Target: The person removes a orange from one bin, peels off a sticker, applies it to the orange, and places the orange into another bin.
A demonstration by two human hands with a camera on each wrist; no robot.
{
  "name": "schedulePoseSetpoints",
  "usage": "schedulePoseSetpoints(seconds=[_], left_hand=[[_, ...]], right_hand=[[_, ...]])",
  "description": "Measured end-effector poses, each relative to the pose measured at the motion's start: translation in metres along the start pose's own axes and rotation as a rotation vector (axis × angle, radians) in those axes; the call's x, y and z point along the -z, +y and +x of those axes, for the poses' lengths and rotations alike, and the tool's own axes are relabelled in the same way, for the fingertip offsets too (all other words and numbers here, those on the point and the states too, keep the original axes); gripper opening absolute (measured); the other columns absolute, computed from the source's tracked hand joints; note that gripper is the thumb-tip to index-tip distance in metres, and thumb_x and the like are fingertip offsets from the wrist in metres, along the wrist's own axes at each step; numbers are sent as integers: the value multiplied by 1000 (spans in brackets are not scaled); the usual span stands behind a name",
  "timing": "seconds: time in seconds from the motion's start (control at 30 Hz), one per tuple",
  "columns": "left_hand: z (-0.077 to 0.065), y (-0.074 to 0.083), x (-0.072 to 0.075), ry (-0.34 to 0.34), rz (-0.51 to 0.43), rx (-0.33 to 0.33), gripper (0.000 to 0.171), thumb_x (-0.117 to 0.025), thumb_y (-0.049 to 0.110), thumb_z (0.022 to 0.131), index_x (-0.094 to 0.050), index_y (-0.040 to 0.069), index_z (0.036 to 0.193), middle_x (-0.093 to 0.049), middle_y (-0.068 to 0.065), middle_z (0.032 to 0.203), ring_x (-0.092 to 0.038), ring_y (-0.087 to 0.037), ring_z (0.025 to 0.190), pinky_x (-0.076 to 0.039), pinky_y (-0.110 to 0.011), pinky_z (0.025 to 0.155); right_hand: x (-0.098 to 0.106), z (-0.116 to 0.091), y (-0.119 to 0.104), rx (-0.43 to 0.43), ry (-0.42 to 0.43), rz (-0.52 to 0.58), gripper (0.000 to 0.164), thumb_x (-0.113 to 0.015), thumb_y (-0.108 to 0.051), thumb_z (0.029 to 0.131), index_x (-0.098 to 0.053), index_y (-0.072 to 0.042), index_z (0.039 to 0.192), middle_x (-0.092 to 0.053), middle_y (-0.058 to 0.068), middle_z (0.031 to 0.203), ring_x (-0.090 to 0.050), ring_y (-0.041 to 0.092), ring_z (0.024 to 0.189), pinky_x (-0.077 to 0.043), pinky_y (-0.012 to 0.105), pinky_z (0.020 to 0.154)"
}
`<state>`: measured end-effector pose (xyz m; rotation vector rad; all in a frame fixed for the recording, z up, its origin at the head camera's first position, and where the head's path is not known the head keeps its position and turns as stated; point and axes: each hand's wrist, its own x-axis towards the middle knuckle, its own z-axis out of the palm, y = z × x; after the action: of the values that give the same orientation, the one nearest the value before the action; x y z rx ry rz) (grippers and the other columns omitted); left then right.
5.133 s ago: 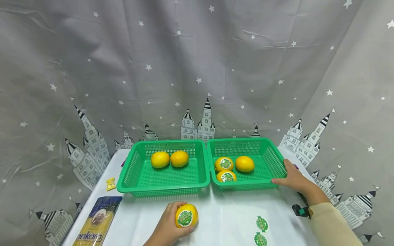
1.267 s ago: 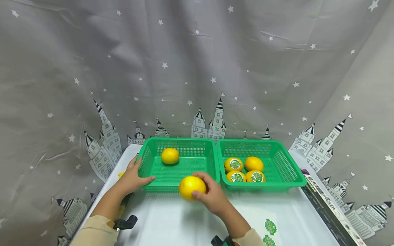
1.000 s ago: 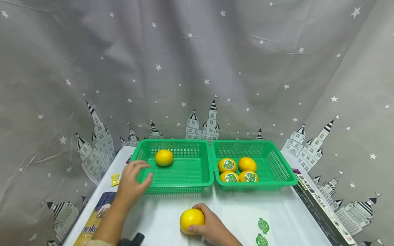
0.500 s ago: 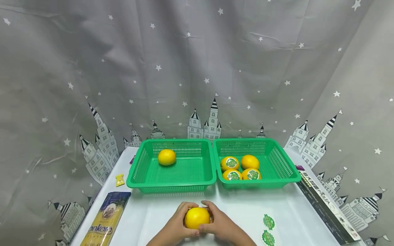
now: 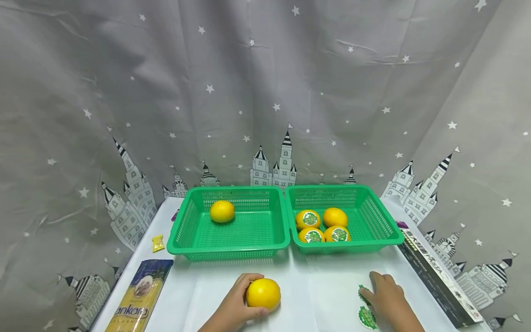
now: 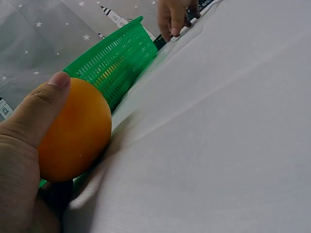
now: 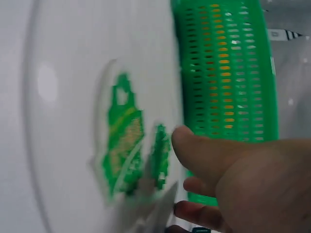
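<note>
My left hand (image 5: 238, 304) grips a plain yellow-orange orange (image 5: 264, 294) low over the table, fingers behind it and thumb in front. In the left wrist view, the thumb lies across the side of the orange (image 6: 77, 131). My right hand (image 5: 387, 297) is at the sheet of green stickers, thumb and fingers at the upper sticker (image 5: 362, 291); the lower sticker (image 5: 367, 318) lies just below. In the right wrist view, the blurred white sheet (image 7: 68, 145) bends between thumb (image 7: 194, 145) and fingers.
The left green basket (image 5: 228, 251) holds one orange (image 5: 222, 211). The right green basket (image 5: 348, 246) holds several oranges, some with green stickers. A pasta packet (image 5: 138, 295) and small yellow wrapper (image 5: 158, 243) lie at left; a long black-and-white box (image 5: 439, 279) lies at right.
My right hand has taken an orange from the left basket, passed it to my left hand, and moved right to the stickers. Earlier, a stickered orange joined the right basket. The lower sticker has shifted slightly.
</note>
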<state>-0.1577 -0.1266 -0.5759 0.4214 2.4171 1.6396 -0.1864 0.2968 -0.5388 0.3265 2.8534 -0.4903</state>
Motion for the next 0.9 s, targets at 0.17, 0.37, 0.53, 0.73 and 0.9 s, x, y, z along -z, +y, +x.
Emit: schedulePoseSetpoints(seconds=[0.17,0.37,0.53,0.73,0.9], left_hand=[[1,0,-3,-11,-34,7,79,-92,39,79,-53,17,143,-51,-5,142,-57,-23,120,-50,-34,98],[2,0,-2,-12,-41,28,79,-93,39,78,-53,18,143,-51,-4,141,-56,-25,121,-50,-42,101],[2,-1,-1,-16,-26,25,77,-93,40,78,-54,21,142,-51,-4,142,-57,-24,122,-50,-40,101],[-1,0,1,-15,-23,9,76,-93,36,79,-54,22,143,-51,-4,142,-57,-22,120,-51,-33,99],[-1,-1,2,-17,-15,2,77,-92,36,80,-53,20,145,-51,-5,142,-57,-21,118,-51,-33,97]], right_hand=[[-3,8,6,20,33,-49,69,-79,-40,93,-57,10,135,-57,31,124,-60,50,108,-53,64,92],[-2,13,3,46,77,-33,57,-79,-30,94,-56,9,128,-56,32,116,-57,46,98,-52,62,86],[-1,13,-1,59,94,-18,66,-82,-27,91,-52,4,141,-53,34,126,-55,50,104,-52,62,85],[-3,15,-3,73,66,-44,37,-80,-26,93,-69,-5,121,-63,20,115,-58,36,97,-55,55,83],[-2,12,-3,131,98,-52,30,-79,-20,93,-70,-3,115,-70,13,103,-63,34,93,-54,56,85]])
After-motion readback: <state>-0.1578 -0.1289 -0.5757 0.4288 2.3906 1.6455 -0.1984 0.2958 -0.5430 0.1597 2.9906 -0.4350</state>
